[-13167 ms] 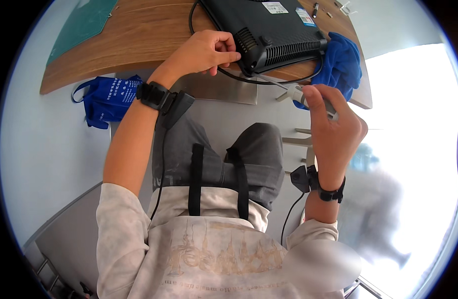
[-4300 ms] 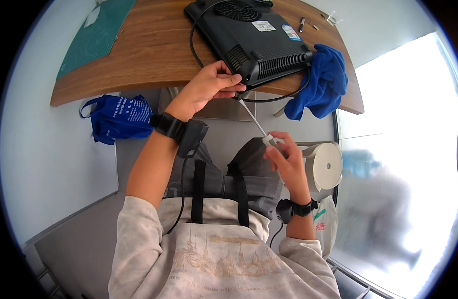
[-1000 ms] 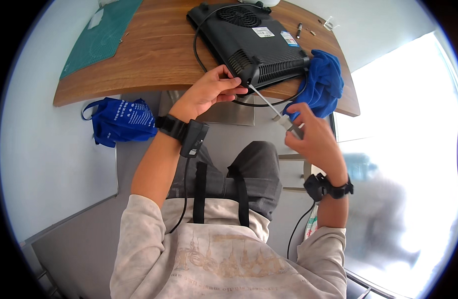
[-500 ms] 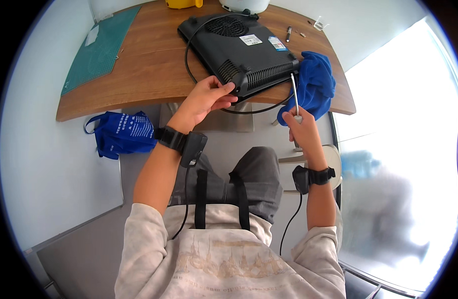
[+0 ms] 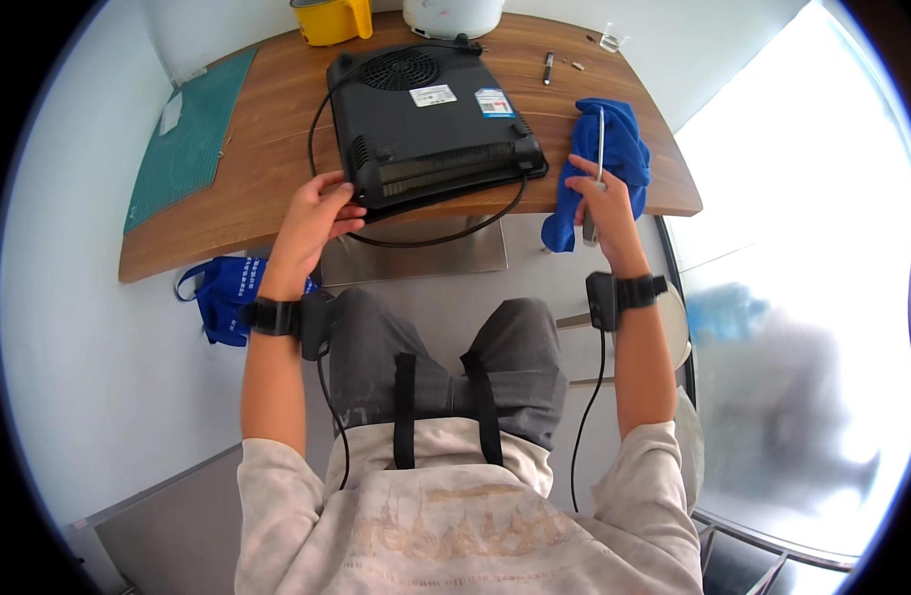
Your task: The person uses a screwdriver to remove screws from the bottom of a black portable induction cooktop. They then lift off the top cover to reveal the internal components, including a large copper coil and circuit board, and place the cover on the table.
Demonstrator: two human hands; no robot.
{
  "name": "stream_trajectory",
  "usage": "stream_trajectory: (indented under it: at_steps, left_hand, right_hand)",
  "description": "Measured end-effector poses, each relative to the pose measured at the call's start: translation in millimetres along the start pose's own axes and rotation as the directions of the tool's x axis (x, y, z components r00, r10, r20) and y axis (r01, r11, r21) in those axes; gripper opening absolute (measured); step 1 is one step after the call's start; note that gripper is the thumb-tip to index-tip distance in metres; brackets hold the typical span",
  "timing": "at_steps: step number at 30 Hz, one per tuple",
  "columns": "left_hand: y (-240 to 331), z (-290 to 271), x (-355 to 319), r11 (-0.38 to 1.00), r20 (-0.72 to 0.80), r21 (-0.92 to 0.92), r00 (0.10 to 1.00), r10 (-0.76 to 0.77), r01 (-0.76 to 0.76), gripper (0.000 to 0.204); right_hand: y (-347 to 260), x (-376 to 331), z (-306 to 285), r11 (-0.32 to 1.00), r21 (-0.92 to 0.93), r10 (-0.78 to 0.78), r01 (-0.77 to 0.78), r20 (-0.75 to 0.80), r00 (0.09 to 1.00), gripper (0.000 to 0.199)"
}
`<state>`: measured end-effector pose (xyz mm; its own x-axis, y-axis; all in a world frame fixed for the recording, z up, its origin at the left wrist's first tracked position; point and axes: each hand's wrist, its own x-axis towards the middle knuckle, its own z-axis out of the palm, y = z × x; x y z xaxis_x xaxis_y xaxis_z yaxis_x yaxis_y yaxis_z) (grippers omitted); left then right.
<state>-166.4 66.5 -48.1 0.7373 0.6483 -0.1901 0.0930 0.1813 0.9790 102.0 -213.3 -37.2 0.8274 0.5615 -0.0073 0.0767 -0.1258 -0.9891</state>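
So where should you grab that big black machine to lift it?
The black machine lies wide and flat, so probably grip its opposite side edges, left hand from the left, right hand from the right, after setting down the screwdriver.

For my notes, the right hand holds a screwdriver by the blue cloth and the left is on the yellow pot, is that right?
No, the left hand is at a near corner of the black appliance, as the head view shows; the right hand holds a screwdriver by the blue cloth.

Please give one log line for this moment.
black appliance: on table; left hand: touching its corner; right hand: holding screwdriver near blue cloth
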Motion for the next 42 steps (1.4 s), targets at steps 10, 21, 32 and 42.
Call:
stream_trajectory:
  at_steps: [10,21,32,42]
  left_hand:
    - [14,7,-13,0.856,-0.120,0.506,0.973,0.197,-0.111,0.042]
    - [9,6,-3,0.759,-0.077,0.602,0.928,0.366,-0.249,0.053]
    - [7,25,46,0.695,-0.138,0.694,0.914,0.383,-0.186,0.079]
    - [-11,33,63,0.774,-0.177,0.588,0.897,0.405,-0.234,0.069]
  right_hand:
    - [-13,34,24,0.944,-0.327,0.029,0.041,0.206,0.978,0.052]
    - [-24,35,35,0.928,-0.353,-0.059,0.116,0.169,0.984,0.047]
    - [5,57,47,0.553,-0.665,-0.486,0.502,0.233,0.843,0.069]
    - [-16,39,47,0.853,-0.496,-0.103,0.163,0.148,0.984,0.071]
